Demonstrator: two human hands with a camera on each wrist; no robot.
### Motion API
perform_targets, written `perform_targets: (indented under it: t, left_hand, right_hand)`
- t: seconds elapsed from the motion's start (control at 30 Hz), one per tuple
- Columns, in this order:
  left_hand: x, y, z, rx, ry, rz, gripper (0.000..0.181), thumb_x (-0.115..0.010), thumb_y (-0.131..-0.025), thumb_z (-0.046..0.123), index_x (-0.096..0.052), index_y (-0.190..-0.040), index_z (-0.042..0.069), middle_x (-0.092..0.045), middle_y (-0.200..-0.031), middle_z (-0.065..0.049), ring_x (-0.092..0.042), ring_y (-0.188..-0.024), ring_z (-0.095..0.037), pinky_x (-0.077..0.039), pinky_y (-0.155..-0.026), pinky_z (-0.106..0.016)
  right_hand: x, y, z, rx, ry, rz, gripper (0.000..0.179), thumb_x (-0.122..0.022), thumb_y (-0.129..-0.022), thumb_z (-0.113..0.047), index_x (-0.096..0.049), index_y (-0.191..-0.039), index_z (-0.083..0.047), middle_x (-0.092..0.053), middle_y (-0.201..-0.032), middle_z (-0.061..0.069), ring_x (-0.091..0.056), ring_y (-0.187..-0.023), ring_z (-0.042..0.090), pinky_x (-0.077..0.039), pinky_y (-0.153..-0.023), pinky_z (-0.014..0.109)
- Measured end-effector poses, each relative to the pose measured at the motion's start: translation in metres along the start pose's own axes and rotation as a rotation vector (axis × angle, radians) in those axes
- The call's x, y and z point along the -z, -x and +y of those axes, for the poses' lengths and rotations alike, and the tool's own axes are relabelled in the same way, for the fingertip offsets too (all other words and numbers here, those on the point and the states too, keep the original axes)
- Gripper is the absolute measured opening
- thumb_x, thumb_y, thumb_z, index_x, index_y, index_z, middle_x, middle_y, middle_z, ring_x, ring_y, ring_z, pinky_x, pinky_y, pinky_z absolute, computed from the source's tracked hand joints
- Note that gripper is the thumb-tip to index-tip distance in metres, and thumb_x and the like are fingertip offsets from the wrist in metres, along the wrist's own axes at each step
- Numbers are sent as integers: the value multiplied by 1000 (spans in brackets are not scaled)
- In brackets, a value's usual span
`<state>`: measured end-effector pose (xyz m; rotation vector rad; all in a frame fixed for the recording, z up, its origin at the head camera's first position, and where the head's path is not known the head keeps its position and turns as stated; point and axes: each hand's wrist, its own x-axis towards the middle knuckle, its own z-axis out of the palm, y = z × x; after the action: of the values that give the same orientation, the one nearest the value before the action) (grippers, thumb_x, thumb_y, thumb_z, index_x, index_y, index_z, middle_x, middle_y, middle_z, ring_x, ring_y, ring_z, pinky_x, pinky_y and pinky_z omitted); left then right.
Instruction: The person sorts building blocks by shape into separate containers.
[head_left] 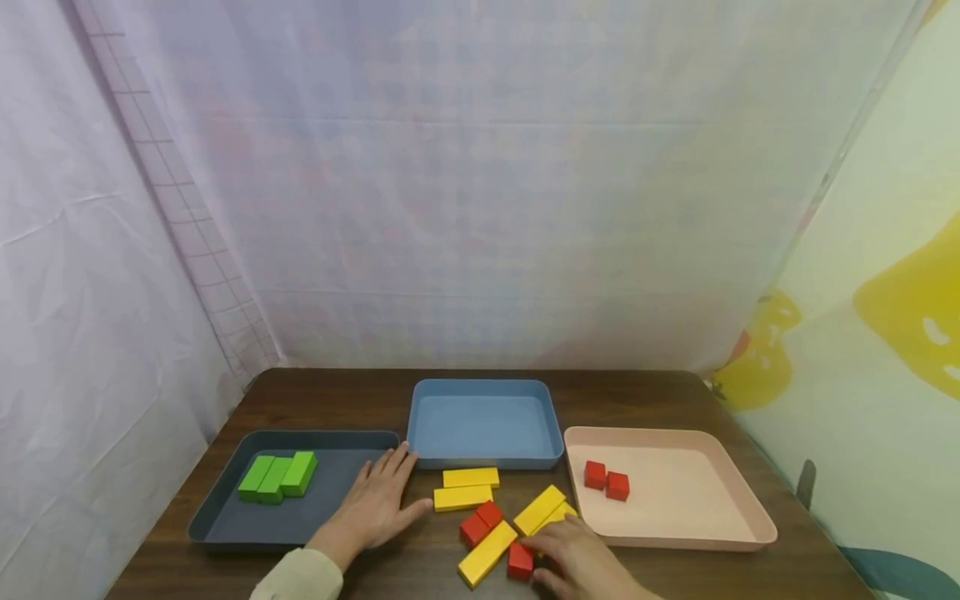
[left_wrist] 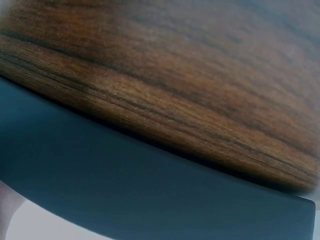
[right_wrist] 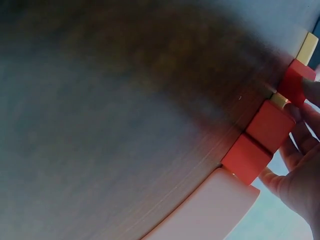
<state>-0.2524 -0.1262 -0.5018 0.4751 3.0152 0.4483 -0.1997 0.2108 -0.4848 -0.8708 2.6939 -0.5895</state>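
My right hand (head_left: pixel 577 560) reaches in at the front of the table, its index finger and thumb pinching a red block (head_left: pixel 520 561). The right wrist view has a fingertip against a red block (right_wrist: pixel 290 80), with two more red blocks nearer the camera. Left of the hand lie a yellow block (head_left: pixel 487 554) and a pair of red blocks (head_left: pixel 480 523). Another yellow block (head_left: pixel 540 510) lies just above the fingers, one beside it partly covered. My left hand (head_left: pixel 377 504) lies with spread, straight fingers at the right side of the dark tray (head_left: pixel 337 527), holding nothing.
Three green blocks (head_left: pixel 277 477) sit in the dark tray. A blue tray (head_left: pixel 483 425) stands at the back middle. The pink tray (head_left: pixel 690 492) on the right holds two red blocks (head_left: pixel 606 481). Two yellow blocks (head_left: pixel 467 488) lie before the blue tray.
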Motion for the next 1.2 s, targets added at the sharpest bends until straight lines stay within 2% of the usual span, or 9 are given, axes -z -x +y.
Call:
perform_targets:
  t: [0.1,0.27,0.57,1.03,1.2]
  left_hand:
    - [0,1,0,-1,6,0,89,-42,-93,73,-32,-156,11,-19,-164,-10,-25,-146,-37,-20,-113,-64]
    - [1,1,0,-9,11,7,89,-43,-93,72,-33,-155,10,-20,-163,-11,-26,-145,-38,-20,-112,-65]
    - [0,2,-1,-12,9,8,89,-42,-92,73,-33,-155,10,-21,-163,-12,-27,-145,-38,-21,-112,-65]
    - [-1,0,-2,-16,6,7,88,-43,-93,71,-32,-156,11,-20,-163,-11,-26,-145,-38,-21,-113,-64]
    - [1,2,-1,-16,13,11,89,-44,-93,72,-34,-155,9,-22,-163,-12,-28,-144,-39,-22,-112,-65]
  right_hand:
    - [0,0,-1,-12,-21,-2,39,-72,-90,-41,-70,-124,-24,-65,-108,-19,-58,-99,3,-39,-103,58]
    - [-1,-1,-1,-40,-60,-5,41,-73,-87,-45,-70,-123,-25,-65,-106,-19,-58,-100,4,-31,-107,64]
    - [-2,0,1,-11,-31,-1,36,-73,-89,-41,-70,-121,-24,-65,-107,-19,-59,-100,4,-34,-105,62]
    - [-1,3,4,-34,-59,15,33,-72,-89,-42,-70,-119,-28,-65,-112,-18,-59,-106,7,-34,-106,62]
    - [3,6,3,-29,-65,31,32,-71,-90,-44,-70,-118,-29,-64,-112,-18,-58,-107,9,-43,-100,56]
